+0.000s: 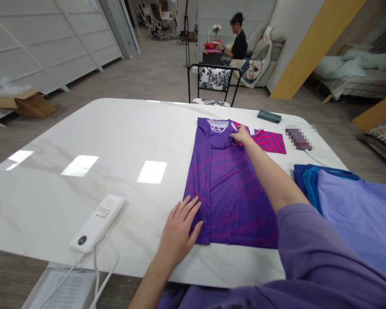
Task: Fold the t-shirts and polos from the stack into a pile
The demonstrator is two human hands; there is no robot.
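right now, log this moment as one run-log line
left hand: on purple shirt, lower left | right hand: by collar | striped sleeve: spread right | blue clothes pile: right of shirt

Light, as it reaches my remote station: bright, even, indoor; sources outside my view. Glare: three white rectangular patches (pixel 152 171) on the left of the glossy tabletop (pixel 125 128), with two thin ones along its far edge. Dimmer area: around the bed (pixel 341 83), upper right. Focus: purple shirt (pixel 241 193) reads clearly to me; lettering on the white device (pixel 98 223) too small for me to read. Far background: softer, fine detail lost to me. Distortion: wide-angle stretch toward the edges, the white panels (pixel 51 34) leaning. Pixelation: blocks over the dark object (pixel 298 138) and the face of the seated person (pixel 239 45).
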